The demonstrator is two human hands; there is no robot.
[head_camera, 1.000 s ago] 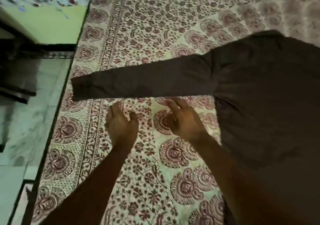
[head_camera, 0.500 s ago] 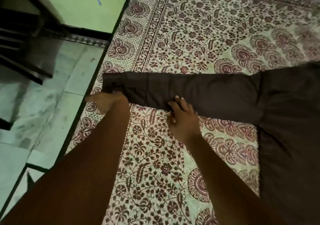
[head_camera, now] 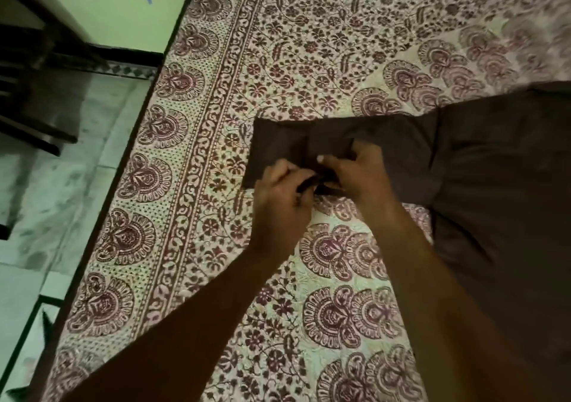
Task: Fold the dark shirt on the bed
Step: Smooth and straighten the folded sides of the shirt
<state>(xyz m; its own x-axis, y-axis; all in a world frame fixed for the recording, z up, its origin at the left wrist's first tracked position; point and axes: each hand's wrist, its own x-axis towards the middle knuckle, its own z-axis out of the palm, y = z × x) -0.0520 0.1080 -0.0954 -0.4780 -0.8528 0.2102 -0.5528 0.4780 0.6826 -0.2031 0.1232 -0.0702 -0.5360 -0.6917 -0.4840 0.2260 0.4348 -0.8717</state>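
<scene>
The dark shirt (head_camera: 500,185) lies flat on the bed at the right, its body running off the right edge. Its long sleeve (head_camera: 386,136) reaches left across the patterned bedsheet (head_camera: 309,46), and the cuff end is doubled back over the sleeve. My left hand (head_camera: 281,197) pinches the sleeve's near edge with curled fingers. Right beside it, my right hand (head_camera: 355,173) grips the same edge of the folded sleeve, thumb on top. Both hands meet at the sleeve's lower edge and hide part of the fold.
The bed's left edge (head_camera: 123,166) runs diagonally, with a pale tiled floor (head_camera: 40,204) beyond it. Dark furniture (head_camera: 31,92) stands at the upper left against a green wall (head_camera: 129,9). Bare sheet stretches above and below the sleeve.
The sleeve's cuff end has been folded back toward the shirt body, making the sleeve shorter. My left hand moved from the cuff to beside my right hand on the sleeve's near edge.
</scene>
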